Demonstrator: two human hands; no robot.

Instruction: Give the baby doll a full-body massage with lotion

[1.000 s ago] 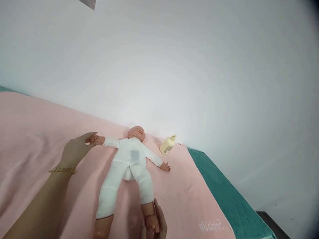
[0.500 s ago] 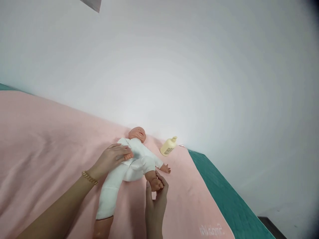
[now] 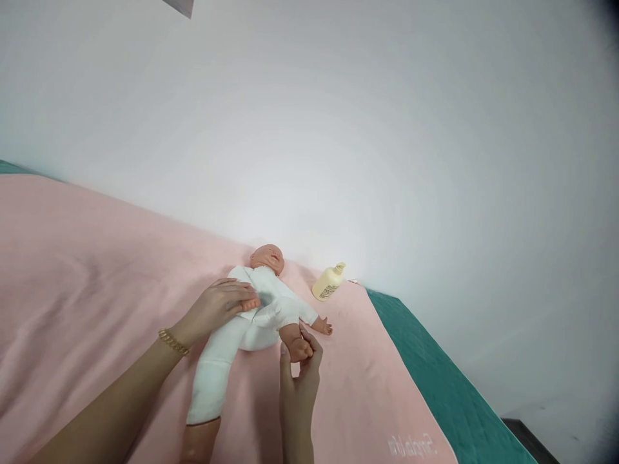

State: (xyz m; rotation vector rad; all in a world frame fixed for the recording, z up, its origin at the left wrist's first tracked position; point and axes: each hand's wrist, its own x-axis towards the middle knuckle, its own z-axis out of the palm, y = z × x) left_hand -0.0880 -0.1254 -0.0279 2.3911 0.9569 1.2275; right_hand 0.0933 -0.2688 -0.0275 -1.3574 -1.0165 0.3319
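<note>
A baby doll (image 3: 264, 303) in a white outfit lies on its back on a pink blanket (image 3: 120, 258), its head near the wall. My left hand (image 3: 213, 312), with a gold bracelet at the wrist, is closed over the doll's hand (image 3: 250, 304) on its chest. Lower down, my right hand (image 3: 300, 377) has its thumb and fingers around the doll's raised foot (image 3: 300, 350). The doll's other leg (image 3: 209, 386) stretches toward me. Its other arm lies out to the right, the hand (image 3: 322, 325) free.
A pale yellow pump bottle (image 3: 327, 283) stands on the blanket to the right of the doll's head. Green fabric (image 3: 435, 367) shows beyond the blanket's right edge. The white wall (image 3: 309, 129) rises behind. A dark object (image 3: 525, 438) is at the lower right.
My right hand and the doll's foot in it have moved slightly up and to the left. My left hand stays on the doll's hand.
</note>
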